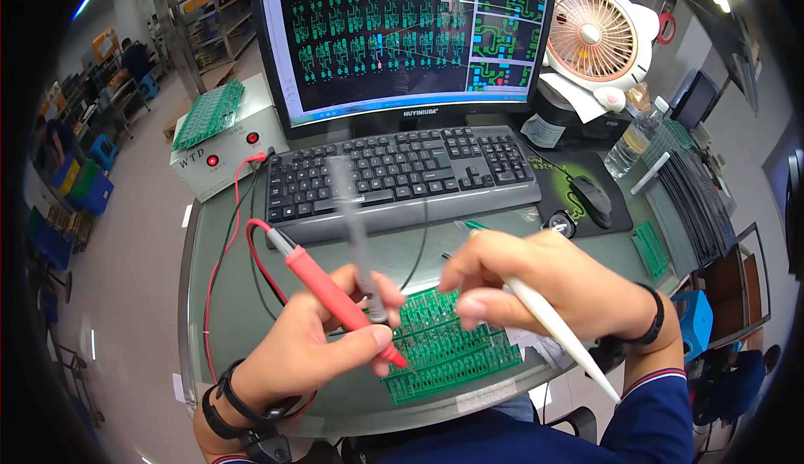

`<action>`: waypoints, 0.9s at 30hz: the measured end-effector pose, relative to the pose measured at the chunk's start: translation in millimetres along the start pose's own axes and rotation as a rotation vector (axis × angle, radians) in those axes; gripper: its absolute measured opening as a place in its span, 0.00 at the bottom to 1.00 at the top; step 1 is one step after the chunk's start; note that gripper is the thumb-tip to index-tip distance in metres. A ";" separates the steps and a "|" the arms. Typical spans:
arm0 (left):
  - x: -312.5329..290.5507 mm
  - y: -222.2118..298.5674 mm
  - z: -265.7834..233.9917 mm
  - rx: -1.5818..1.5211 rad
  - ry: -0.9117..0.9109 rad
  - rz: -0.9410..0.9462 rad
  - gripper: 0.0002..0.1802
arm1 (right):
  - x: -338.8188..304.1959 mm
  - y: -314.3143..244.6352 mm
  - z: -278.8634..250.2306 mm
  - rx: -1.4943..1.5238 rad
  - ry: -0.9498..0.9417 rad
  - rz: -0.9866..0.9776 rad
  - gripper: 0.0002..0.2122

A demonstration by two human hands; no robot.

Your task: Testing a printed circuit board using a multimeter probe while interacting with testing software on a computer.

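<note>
Clerk: Nearest entries?

Checker: Green circuit-board panel (456, 355), 1, flat on the near side of the keyboard (410, 171), partly under both hands.

Clerk: Left hand (289, 351)?

Checker: Near side of the keyboard, toward its left end. Thumb and fingers pinch 1 red probe (331, 292), tip over the panel; contact cannot be told. Also 1 grey stick (356, 242), blurred, its lower end at these fingers; whether gripped cannot be told.

Clerk: Right hand (557, 275)?

Checker: Near side of the keyboard, toward its right end. Fingers curled round 1 white pen-shaped tool (563, 326), clasped at the thumb, point slanting down away from the keyboard.

Clerk: Farther out?

Checker: Black mouse (593, 200), right of the keyboard. White box (251, 112), 2 red lights, beyond its left end. Monitor (377, 37), lit, directly beyond it. Fan (590, 33), beyond its right end.
</note>
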State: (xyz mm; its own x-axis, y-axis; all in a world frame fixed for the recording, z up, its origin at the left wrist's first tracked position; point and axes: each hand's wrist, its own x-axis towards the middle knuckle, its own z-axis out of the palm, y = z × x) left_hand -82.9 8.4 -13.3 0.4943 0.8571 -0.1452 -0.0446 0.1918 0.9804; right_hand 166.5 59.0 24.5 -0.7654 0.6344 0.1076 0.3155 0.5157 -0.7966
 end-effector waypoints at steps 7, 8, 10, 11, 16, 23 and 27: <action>-3.1 -7.0 -7.6 -0.303 0.110 0.021 0.09 | -32.2 -2.7 14.1 0.002 0.040 -0.223 0.20; -4.2 -11.4 -10.1 -0.333 0.109 0.070 0.12 | -33.8 -0.6 15.2 -0.075 0.009 -0.255 0.19; -2.9 -19.8 -14.8 -0.358 0.128 0.122 0.22 | -39.2 2.0 24.7 -0.140 0.037 -0.226 0.14; -5.9 -23.0 -17.2 -0.355 0.130 0.126 0.22 | -42.2 1.9 32.2 -0.142 0.037 -0.231 0.14; -5.9 -36.2 -21.5 -0.192 0.060 0.445 0.34 | -40.6 1.7 48.3 -0.030 0.167 -0.218 0.11; 0.2 -48.4 -32.9 0.440 -0.412 0.567 0.23 | -34.8 15.4 63.2 -0.080 0.208 -0.210 0.11; 1.2 -53.4 -31.5 0.495 -0.382 0.633 0.19 | -35.0 16.6 67.9 -0.067 0.305 -0.125 0.08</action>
State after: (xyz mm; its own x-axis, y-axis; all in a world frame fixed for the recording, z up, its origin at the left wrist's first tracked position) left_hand -107.2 14.3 -70.1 0.7640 0.4975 0.4107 -0.0709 -0.5680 0.8199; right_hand 160.4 6.3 -32.9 -0.6007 0.7016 0.3833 0.2733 0.6307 -0.7263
